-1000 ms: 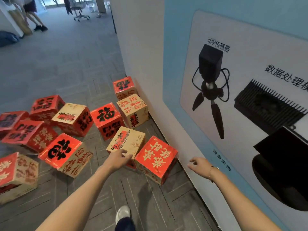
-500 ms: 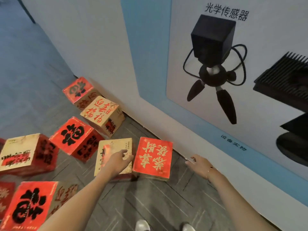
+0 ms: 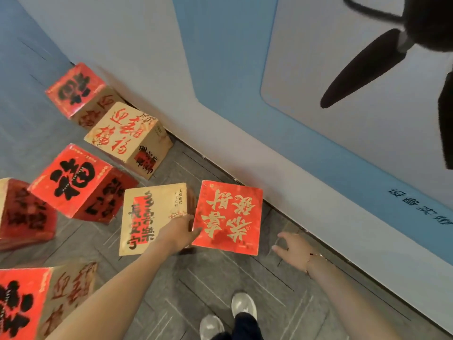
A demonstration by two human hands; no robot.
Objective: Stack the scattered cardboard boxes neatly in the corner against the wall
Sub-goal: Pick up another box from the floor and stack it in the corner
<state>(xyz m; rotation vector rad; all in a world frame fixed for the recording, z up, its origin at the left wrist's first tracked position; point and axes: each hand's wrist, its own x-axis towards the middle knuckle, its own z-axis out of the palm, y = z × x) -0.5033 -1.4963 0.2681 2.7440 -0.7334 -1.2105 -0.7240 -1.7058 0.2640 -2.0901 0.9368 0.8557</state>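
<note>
Boxes: left hand [image 3: 180, 233] wedged between red box [image 3: 228, 217] and tan box [image 3: 152, 217], fingers hidden, right hand [image 3: 294, 251] open beside it; a one-sided squeeze could tip it.

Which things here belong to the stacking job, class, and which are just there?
Job:
red box with gold writing
tan box beside it
other scattered boxes, e.g.
left hand
right hand
wall

Just there:
wall poster
shoes
</note>
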